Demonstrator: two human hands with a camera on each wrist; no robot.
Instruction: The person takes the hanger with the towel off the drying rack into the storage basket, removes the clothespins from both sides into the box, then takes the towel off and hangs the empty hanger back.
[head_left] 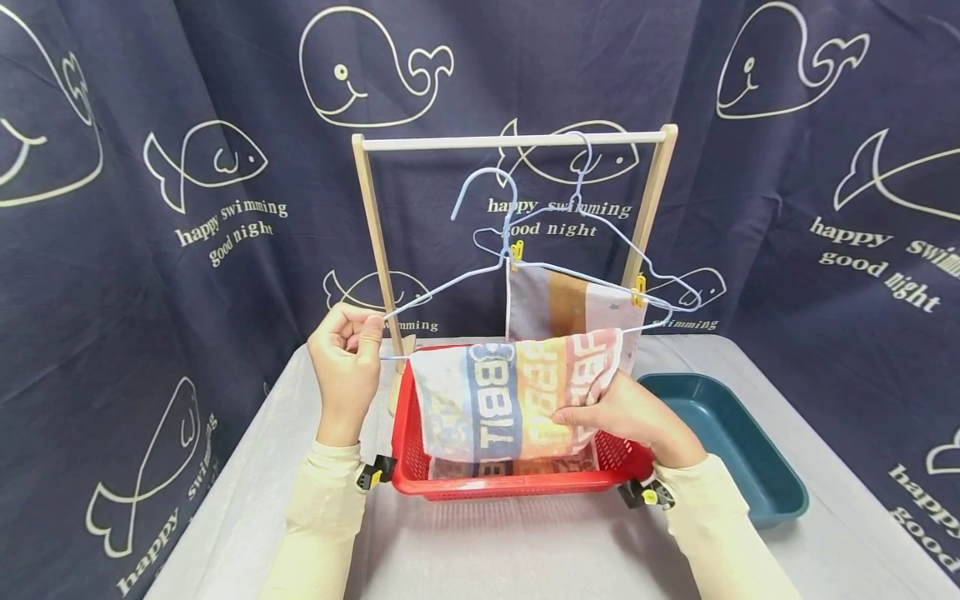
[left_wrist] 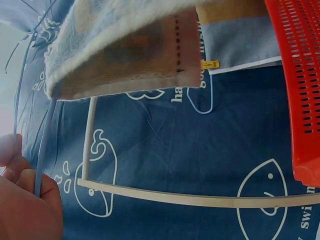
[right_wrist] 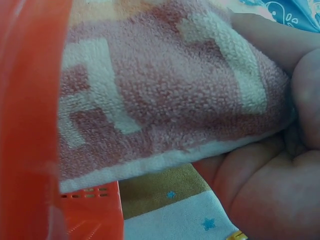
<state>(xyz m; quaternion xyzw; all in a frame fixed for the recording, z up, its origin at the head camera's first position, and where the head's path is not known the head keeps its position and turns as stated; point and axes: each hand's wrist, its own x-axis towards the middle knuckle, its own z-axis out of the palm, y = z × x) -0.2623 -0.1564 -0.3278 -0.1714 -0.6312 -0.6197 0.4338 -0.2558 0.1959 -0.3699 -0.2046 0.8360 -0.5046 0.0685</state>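
My left hand point(head_left: 347, 358) pinches the left end of a light-blue wire clothes hanger point(head_left: 465, 273), holding it up in front of the rack. Draped over the hanger's lower bar is a small terry towel point(head_left: 491, 408) with white, blue, yellow and pink bands and lettering. My right hand point(head_left: 637, 417) grips the towel's right part, thumb on the front face and fingers behind. In the right wrist view, the pink end point(right_wrist: 175, 90) lies between thumb and fingers point(right_wrist: 250, 175). The left wrist view shows the hanger wire point(left_wrist: 46, 135) running into my left hand point(left_wrist: 30, 210).
Behind stands a wooden rack with a white rod point(head_left: 465, 143). A second hanger point(head_left: 582, 171) hangs from it, with a brown-striped cloth point(head_left: 567, 300) and yellow clips point(head_left: 638, 290). Below the towel is a red basket point(head_left: 517, 483) holding more cloth; a teal tray point(head_left: 780, 483) sits right.
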